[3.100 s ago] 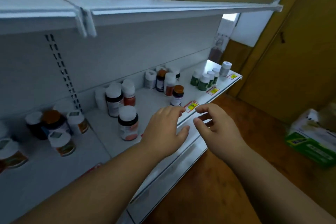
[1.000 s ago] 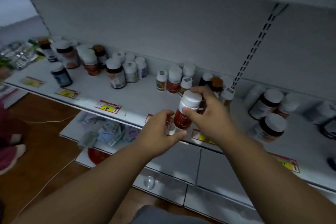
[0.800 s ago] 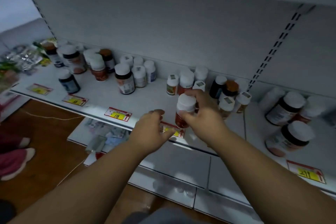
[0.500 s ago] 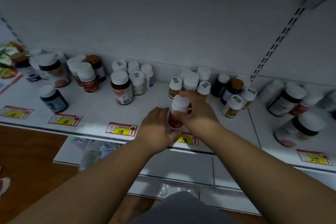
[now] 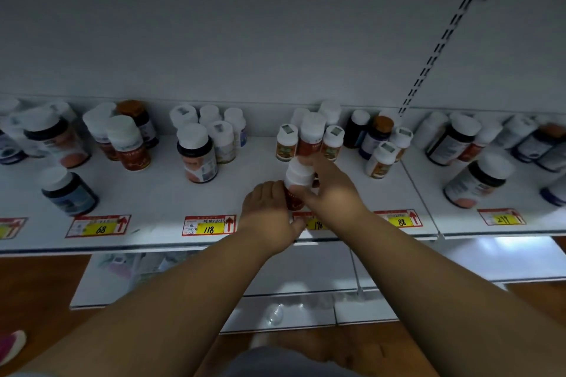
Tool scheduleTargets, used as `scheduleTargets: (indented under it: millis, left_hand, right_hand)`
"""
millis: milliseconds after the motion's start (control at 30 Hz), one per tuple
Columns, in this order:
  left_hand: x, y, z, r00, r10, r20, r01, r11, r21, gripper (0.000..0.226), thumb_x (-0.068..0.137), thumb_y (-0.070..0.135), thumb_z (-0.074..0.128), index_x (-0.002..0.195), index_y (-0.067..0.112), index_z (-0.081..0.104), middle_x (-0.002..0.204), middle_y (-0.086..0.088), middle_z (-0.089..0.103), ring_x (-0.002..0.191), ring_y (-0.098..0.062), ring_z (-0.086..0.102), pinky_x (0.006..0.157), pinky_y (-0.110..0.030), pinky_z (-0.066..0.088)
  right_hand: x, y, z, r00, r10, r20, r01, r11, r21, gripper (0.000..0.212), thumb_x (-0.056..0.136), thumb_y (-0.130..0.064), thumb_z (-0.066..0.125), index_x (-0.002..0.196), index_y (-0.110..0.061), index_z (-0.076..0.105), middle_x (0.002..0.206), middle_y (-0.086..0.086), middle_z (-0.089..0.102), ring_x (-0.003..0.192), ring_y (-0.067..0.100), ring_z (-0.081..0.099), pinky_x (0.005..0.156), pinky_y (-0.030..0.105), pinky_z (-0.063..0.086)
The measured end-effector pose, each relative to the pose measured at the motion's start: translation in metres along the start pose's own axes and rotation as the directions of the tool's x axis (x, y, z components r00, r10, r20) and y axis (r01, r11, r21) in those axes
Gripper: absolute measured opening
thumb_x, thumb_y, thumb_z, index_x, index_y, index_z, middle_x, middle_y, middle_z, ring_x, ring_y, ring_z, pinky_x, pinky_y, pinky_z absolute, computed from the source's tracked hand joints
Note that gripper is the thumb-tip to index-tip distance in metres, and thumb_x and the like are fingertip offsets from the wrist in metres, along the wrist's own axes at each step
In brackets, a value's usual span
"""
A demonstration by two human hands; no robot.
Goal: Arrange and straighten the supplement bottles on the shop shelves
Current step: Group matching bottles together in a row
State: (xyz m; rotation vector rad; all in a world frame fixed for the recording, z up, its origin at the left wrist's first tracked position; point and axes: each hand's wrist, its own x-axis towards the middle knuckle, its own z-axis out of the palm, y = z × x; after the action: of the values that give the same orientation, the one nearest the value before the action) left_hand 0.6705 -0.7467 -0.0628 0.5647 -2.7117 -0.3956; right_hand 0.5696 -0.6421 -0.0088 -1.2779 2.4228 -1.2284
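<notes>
Down to the shelf (image 5: 159, 193) came the bottle (image 5: 296, 176); my right hand (image 5: 332, 193) grips it, my left hand (image 5: 269, 208) maybe steadies. Turn it gently.

I face a white back panel (image 5: 245, 40) with a slotted upright (image 5: 435, 49); below me, brown wood floor (image 5: 36, 285), dim light.

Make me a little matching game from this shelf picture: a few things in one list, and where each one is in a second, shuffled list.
Things:
1. red bottle with white cap
2. dark blue bottle
3. price tag marked 118
4. orange-capped bottle

Places:
A. on the shelf's front edge, left of the hands
B. alone at front left, behind the tag marked 68
C. held between both hands
D. toward the back, right of the hands

Pairs: 1-C, 2-B, 3-A, 4-D
</notes>
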Motion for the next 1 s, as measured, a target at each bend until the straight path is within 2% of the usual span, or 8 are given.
scheduleTargets:
  millis: [133,300,433,567,733,800,900,1000]
  left_hand:
    - [-0.005,0.004,-0.010,0.999,-0.045,-0.004,0.044,0.992,-0.116,0.057,0.075,0.043,0.068,0.117,0.006,0.055,0.109,-0.009,0.059,0.102,-0.028,0.054,0.086,-0.036,0.043]
    - [-0.022,0.031,-0.046,0.952,-0.059,-0.302,0.001,0.982,-0.189,0.060,0.072,0.031,0.075,0.120,0.008,0.048,0.115,-0.012,0.055,0.105,-0.028,0.051,0.089,-0.037,0.043]
    - [-0.018,0.076,-0.069,0.924,0.052,-0.379,-0.128,0.976,-0.178,0.055,0.075,0.026,0.067,0.122,0.004,0.051,0.119,-0.014,0.054,0.109,-0.032,0.049,0.095,-0.044,0.042]
    - [-0.010,0.149,-0.057,0.928,0.151,-0.340,-0.231,0.951,-0.208,0.050,0.078,0.027,0.063,0.122,0.003,0.053,0.121,-0.014,0.054,0.113,-0.032,0.048,0.098,-0.043,0.039]
    - [-0.014,0.272,-0.006,0.947,0.205,-0.248,-0.277,0.911,-0.305,0.049,0.080,0.028,0.064,0.124,0.010,0.051,0.120,-0.006,0.055,0.110,-0.025,0.048,0.094,-0.038,0.039]
    - [-0.013,0.320,0.012,0.939,0.256,-0.231,-0.321,0.893,-0.315,0.049,0.081,0.029,0.065,0.125,0.014,0.049,0.118,-0.002,0.054,0.108,-0.021,0.048,0.090,-0.036,0.040]
    - [-0.009,0.377,0.029,0.940,0.287,-0.186,-0.337,0.869,-0.363,0.050,0.082,0.029,0.065,0.128,0.016,0.048,0.122,-0.002,0.053,0.113,-0.021,0.048,0.094,-0.036,0.041]
    - [-0.003,0.408,0.041,0.937,0.308,-0.165,-0.349,0.858,-0.376,0.050,0.082,0.030,0.064,0.128,0.016,0.048,0.123,-0.002,0.053,0.114,-0.020,0.047,0.095,-0.034,0.040]
  right_hand:
    - [-0.003,-0.005,-0.007,0.997,-0.081,-0.008,0.080,0.994,-0.072,0.050,0.084,-0.027,0.071,0.128,-0.016,0.050,0.120,0.004,0.058,0.107,0.018,0.054,0.088,0.028,0.046]
    - [-0.013,-0.016,-0.039,0.983,-0.126,-0.130,0.108,0.984,-0.139,0.055,0.083,-0.036,0.070,0.130,-0.017,0.050,0.125,0.004,0.055,0.112,0.015,0.050,0.095,0.029,0.043]
    - [-0.035,-0.016,-0.084,0.974,-0.118,-0.191,0.089,0.984,-0.152,0.045,0.085,-0.034,0.066,0.126,-0.021,0.052,0.123,0.000,0.054,0.110,0.010,0.048,0.090,0.023,0.038]
    - [-0.079,0.004,-0.152,0.948,-0.127,-0.291,0.073,0.979,-0.188,0.036,0.086,-0.030,0.064,0.119,-0.021,0.055,0.117,-0.002,0.055,0.108,0.008,0.048,0.090,0.022,0.039]
    - [-0.152,0.060,-0.255,0.941,-0.060,-0.333,-0.028,0.966,-0.256,0.030,0.087,-0.026,0.065,0.115,-0.021,0.058,0.111,-0.010,0.053,0.103,0.008,0.048,0.080,0.008,0.035]
    - [-0.176,0.084,-0.291,0.924,-0.036,-0.381,-0.079,0.957,-0.281,0.031,0.087,-0.027,0.064,0.116,-0.021,0.059,0.109,-0.015,0.049,0.102,0.006,0.048,0.080,0.013,0.035]
    - [-0.201,0.116,-0.333,0.917,0.008,-0.398,-0.125,0.955,-0.269,0.029,0.088,-0.027,0.064,0.115,-0.019,0.060,0.110,-0.009,0.053,0.105,0.011,0.052,0.089,0.029,0.044]
    - [-0.210,0.140,-0.358,0.918,0.040,-0.395,-0.142,0.962,-0.233,0.024,0.087,-0.027,0.065,0.109,-0.019,0.061,0.104,-0.010,0.055,0.100,0.010,0.053,0.087,0.031,0.047]
